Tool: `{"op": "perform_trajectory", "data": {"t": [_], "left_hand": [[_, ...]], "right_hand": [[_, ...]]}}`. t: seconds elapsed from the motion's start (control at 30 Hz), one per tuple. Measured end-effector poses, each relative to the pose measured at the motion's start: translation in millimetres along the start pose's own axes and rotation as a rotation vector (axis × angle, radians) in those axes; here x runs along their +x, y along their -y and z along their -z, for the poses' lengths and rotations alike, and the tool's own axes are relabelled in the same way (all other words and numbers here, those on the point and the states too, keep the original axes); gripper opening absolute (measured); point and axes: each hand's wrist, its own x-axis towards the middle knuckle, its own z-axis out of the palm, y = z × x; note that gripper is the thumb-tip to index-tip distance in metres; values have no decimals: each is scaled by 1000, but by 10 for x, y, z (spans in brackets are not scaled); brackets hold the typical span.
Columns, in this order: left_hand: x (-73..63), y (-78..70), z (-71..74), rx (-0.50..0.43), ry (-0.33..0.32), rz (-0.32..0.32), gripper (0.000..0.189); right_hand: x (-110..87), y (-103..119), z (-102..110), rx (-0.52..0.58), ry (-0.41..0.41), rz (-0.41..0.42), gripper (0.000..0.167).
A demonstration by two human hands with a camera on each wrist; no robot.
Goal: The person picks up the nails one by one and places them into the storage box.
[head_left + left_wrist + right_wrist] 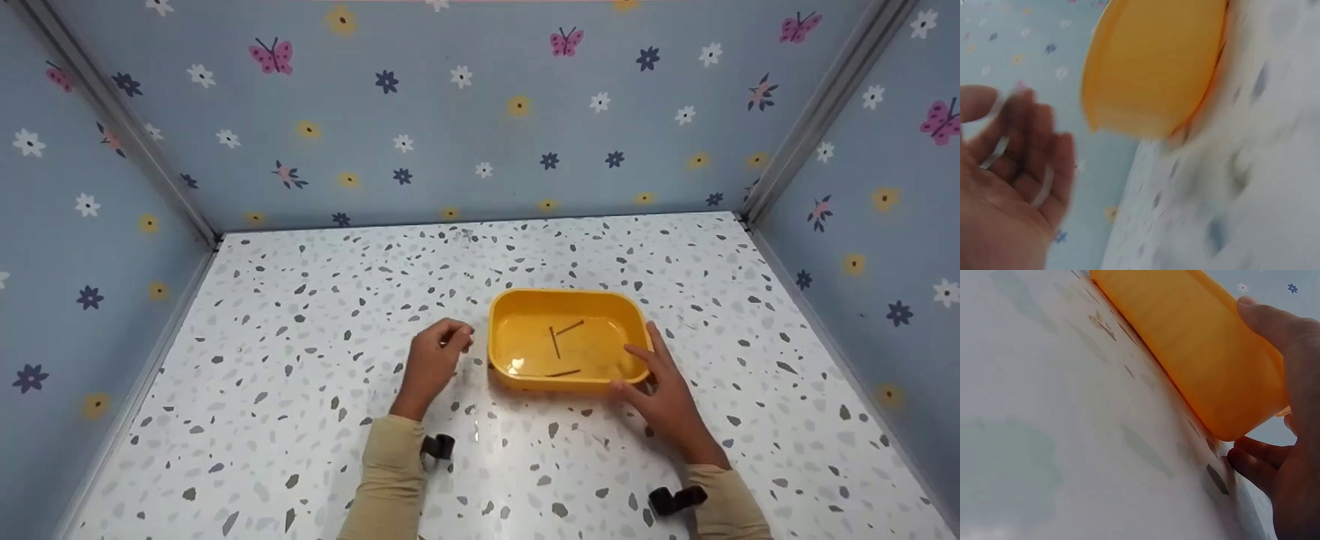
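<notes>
A yellow plastic tub (562, 385) with rounded corners sits on the speckled tabletop. Three thin dark pieces that look like nails (556, 343) lie on its floor, two of them close together. My right hand (667, 397) grips the tub's right end, its thumb at the near corner and a finger over the rim. The right wrist view shows the thumb against the tub wall (1196, 349) and other fingers low by its base. Left of the tub, apart from it, my left hand (435, 360) hovers with loosely bent fingers. Its palm (1005, 225) holds nothing visible.
Blue panels (480, 112) printed with flowers and butterflies stand at the back and both sides, joined by grey metal posts (817, 105). The white table (300, 420) has grey speckles. Black camera mounts (441, 447) sit at both wrists.
</notes>
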Motion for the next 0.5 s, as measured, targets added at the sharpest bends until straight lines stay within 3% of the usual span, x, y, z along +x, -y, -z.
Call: {"op": "perform_trajectory", "data": {"t": [0.13, 0.27, 0.37, 0.5], "left_hand": [[54, 86, 211, 254, -7, 48, 18], [37, 156, 280, 454, 55, 43, 23], [21, 203, 300, 534, 112, 44, 25], [-7, 246, 310, 574, 160, 69, 26]], "right_hand": [[-3, 1, 8, 7, 6, -49, 70], [-1, 2, 22, 21, 19, -90, 77], [0, 7, 18, 43, 23, -115, 84], [-2, 23, -21, 65, 22, -133, 90]]}}
